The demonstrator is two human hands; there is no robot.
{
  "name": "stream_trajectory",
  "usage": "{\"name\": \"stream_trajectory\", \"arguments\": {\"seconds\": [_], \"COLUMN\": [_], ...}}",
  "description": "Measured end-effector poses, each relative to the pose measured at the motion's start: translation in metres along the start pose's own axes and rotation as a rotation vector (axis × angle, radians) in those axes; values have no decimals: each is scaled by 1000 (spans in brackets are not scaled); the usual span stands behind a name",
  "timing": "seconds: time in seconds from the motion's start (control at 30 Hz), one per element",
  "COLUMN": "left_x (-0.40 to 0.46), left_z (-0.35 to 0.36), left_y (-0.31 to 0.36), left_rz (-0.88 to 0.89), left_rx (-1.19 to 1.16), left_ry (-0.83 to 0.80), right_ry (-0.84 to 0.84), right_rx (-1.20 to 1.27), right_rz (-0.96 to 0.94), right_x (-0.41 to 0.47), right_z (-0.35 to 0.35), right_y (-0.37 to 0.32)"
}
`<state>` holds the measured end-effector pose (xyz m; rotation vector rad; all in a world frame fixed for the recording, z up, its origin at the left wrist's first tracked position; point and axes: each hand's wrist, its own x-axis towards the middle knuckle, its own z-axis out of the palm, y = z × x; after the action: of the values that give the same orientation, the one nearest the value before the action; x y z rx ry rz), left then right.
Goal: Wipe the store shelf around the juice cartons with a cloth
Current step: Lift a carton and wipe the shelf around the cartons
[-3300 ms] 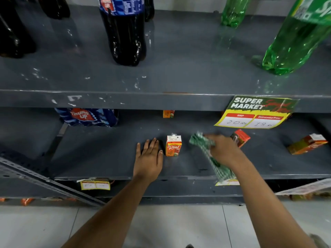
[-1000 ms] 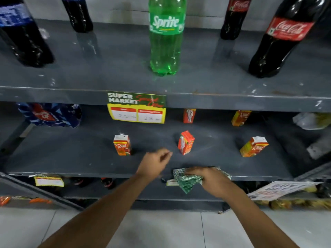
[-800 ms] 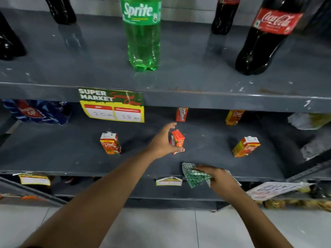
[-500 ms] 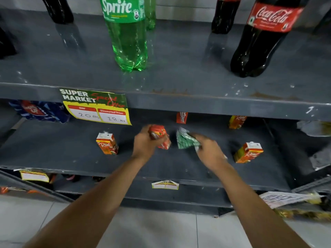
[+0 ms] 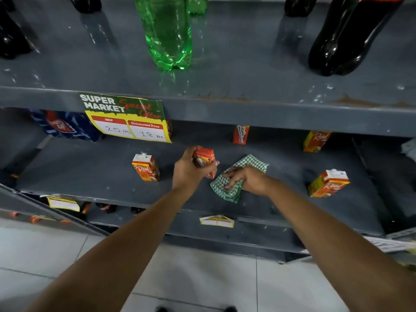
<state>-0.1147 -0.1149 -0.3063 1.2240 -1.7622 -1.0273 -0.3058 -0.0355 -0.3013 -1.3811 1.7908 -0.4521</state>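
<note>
My left hand (image 5: 189, 171) grips a small orange-red juice carton (image 5: 203, 157) and holds it lifted off the grey middle shelf (image 5: 94, 174). Just to its right, my right hand (image 5: 246, 180) presses a green-and-white checked cloth (image 5: 229, 190) flat on the shelf, where the lifted carton stood. Another carton (image 5: 145, 168) stands upright left of my hands. A tilted carton (image 5: 327, 183) sits at the right. Two more cartons (image 5: 240, 134) (image 5: 316, 141) stand at the back, partly hidden under the shelf above.
The upper shelf (image 5: 247, 64) carries a green bottle (image 5: 167, 34) and dark cola bottles (image 5: 344, 39). A yellow price sign (image 5: 128, 119) hangs from its front edge. A blue bottle pack (image 5: 65, 126) lies at the back left. Tiled floor (image 5: 202, 273) lies below.
My left hand took the middle carton and lifted it. My right hand brought the cloth up from the shelf's front edge and now presses it on the shelf beside that carton.
</note>
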Motion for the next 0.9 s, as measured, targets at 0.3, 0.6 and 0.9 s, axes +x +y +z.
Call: {"name": "stream_trajectory", "arguments": {"seconds": [0.3, 0.6, 0.9], "left_x": [-20, -32, -70], "left_z": [27, 12, 30], "left_y": [-23, -47, -51], "left_rz": [-28, -63, 202], "left_rx": [163, 201, 572], "left_ry": [-63, -77, -114], "right_ry": [-45, 529, 639], "right_rx": [-272, -166, -358], "right_rz": [-185, -15, 173], "right_x": [-3, -22, 24], "right_z": [6, 3, -62], "right_y": [33, -2, 7]}}
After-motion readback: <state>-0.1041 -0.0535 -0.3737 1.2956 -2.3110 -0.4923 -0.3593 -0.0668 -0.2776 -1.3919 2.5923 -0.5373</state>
